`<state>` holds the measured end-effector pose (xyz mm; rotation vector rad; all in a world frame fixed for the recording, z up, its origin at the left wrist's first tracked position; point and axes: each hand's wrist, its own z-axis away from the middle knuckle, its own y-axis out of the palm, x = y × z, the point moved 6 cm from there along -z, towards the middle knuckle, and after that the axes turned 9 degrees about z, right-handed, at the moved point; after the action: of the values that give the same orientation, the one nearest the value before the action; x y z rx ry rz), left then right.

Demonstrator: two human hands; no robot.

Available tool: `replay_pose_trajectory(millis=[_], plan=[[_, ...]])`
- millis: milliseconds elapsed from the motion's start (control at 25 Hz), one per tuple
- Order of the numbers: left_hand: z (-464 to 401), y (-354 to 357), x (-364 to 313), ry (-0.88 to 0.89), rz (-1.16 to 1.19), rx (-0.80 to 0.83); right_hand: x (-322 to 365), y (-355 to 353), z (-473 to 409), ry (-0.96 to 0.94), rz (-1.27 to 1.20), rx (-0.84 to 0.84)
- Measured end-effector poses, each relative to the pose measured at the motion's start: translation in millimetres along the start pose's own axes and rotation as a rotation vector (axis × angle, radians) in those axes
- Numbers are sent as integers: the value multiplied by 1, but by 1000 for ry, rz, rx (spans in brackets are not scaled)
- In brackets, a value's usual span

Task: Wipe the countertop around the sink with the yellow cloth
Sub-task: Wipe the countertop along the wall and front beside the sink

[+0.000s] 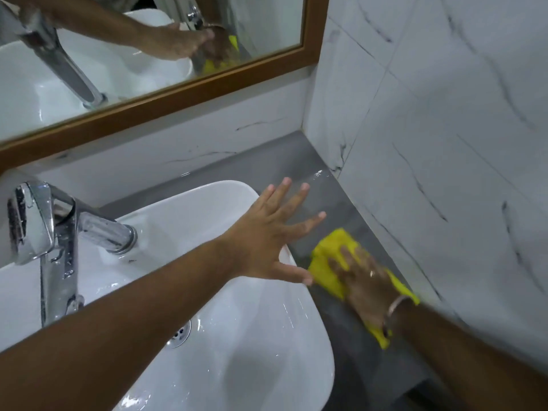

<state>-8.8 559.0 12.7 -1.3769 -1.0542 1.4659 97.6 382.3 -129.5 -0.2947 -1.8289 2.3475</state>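
Note:
A yellow cloth (327, 264) lies flat on the grey countertop (284, 161), on the narrow strip between the white sink (246, 351) and the right wall. My right hand (366, 284) presses down on the cloth, palm flat, blurred by motion; it wears a ring and a bangle. My left hand (271, 237) is spread open over the sink's right rim, fingers apart, holding nothing; its thumb reaches close to the cloth's left edge.
A chrome faucet (59, 232) stands at the sink's left. A wood-framed mirror (166, 93) hangs behind. Marbled white tile wall (444, 143) closes off the counter on the right. A wet sheen (318, 175) shows in the counter's back corner.

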Motion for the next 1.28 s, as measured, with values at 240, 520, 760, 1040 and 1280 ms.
replay_pose_trajectory(millis=[240, 520, 760, 1040, 1280], plan=[[-27, -6, 13, 12, -156, 112, 18, -18, -13, -1, 5, 29], [-32, -5, 12, 11, -193, 122, -14, -17, -51, 215, -12, 70], [-32, -6, 9, -1, -201, 143, 50, -12, -3, -240, 18, 11], [-32, -7, 13, -42, -209, 114, 18, -33, -81, 228, -114, 11], [-28, -5, 11, 31, -186, 17, -5, -5, 53, -105, 143, 47]])
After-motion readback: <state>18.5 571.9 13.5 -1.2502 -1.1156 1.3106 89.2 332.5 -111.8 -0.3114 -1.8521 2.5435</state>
